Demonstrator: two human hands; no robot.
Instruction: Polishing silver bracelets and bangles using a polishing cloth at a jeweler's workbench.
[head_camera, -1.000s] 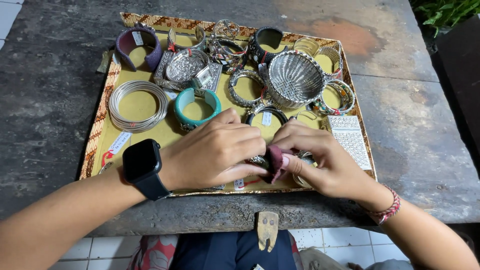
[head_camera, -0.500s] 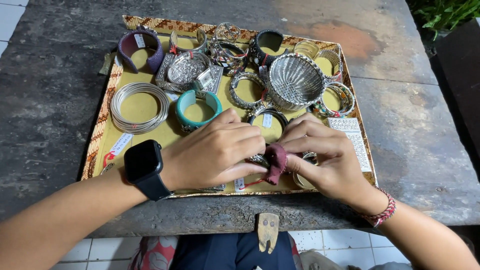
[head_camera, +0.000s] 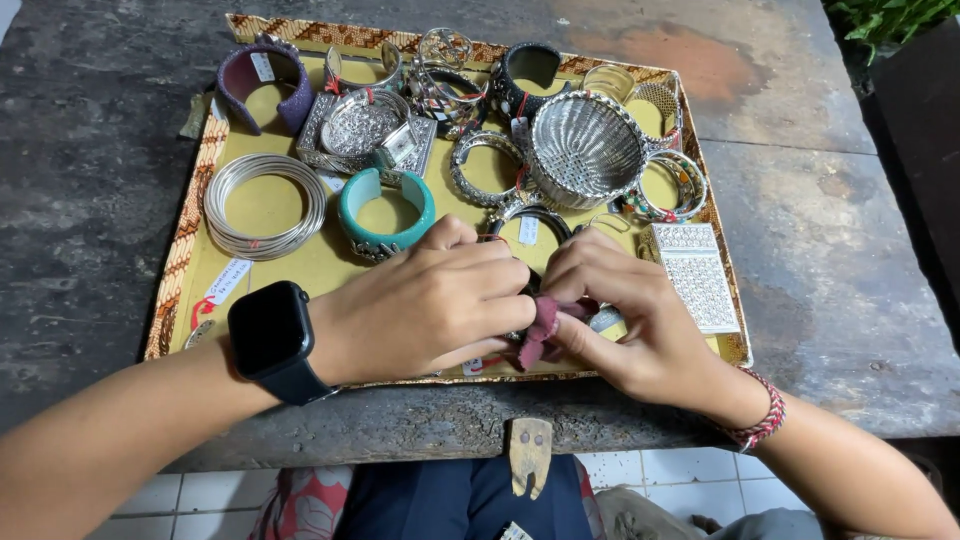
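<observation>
Both hands, left hand (head_camera: 425, 305) and right hand (head_camera: 630, 315), pinch one maroon cloth (head_camera: 543, 325), perhaps polishing.

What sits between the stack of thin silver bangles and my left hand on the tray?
In the head view, the turquoise cuff lies between the silver bangle stack and the left hand.

A jewellery stall or craft shop: a yellow tray (head_camera: 300, 262) of tagged bangles (head_camera: 265, 205) and cuffs (head_camera: 386, 212) sits on a worn, stained stone table (head_camera: 820, 250) over tiled floor (head_camera: 190, 500).

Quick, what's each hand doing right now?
Left hand: closed, fingers curled on something hidden.
Right hand: closed, pinching a small dark-red cloth.
</observation>
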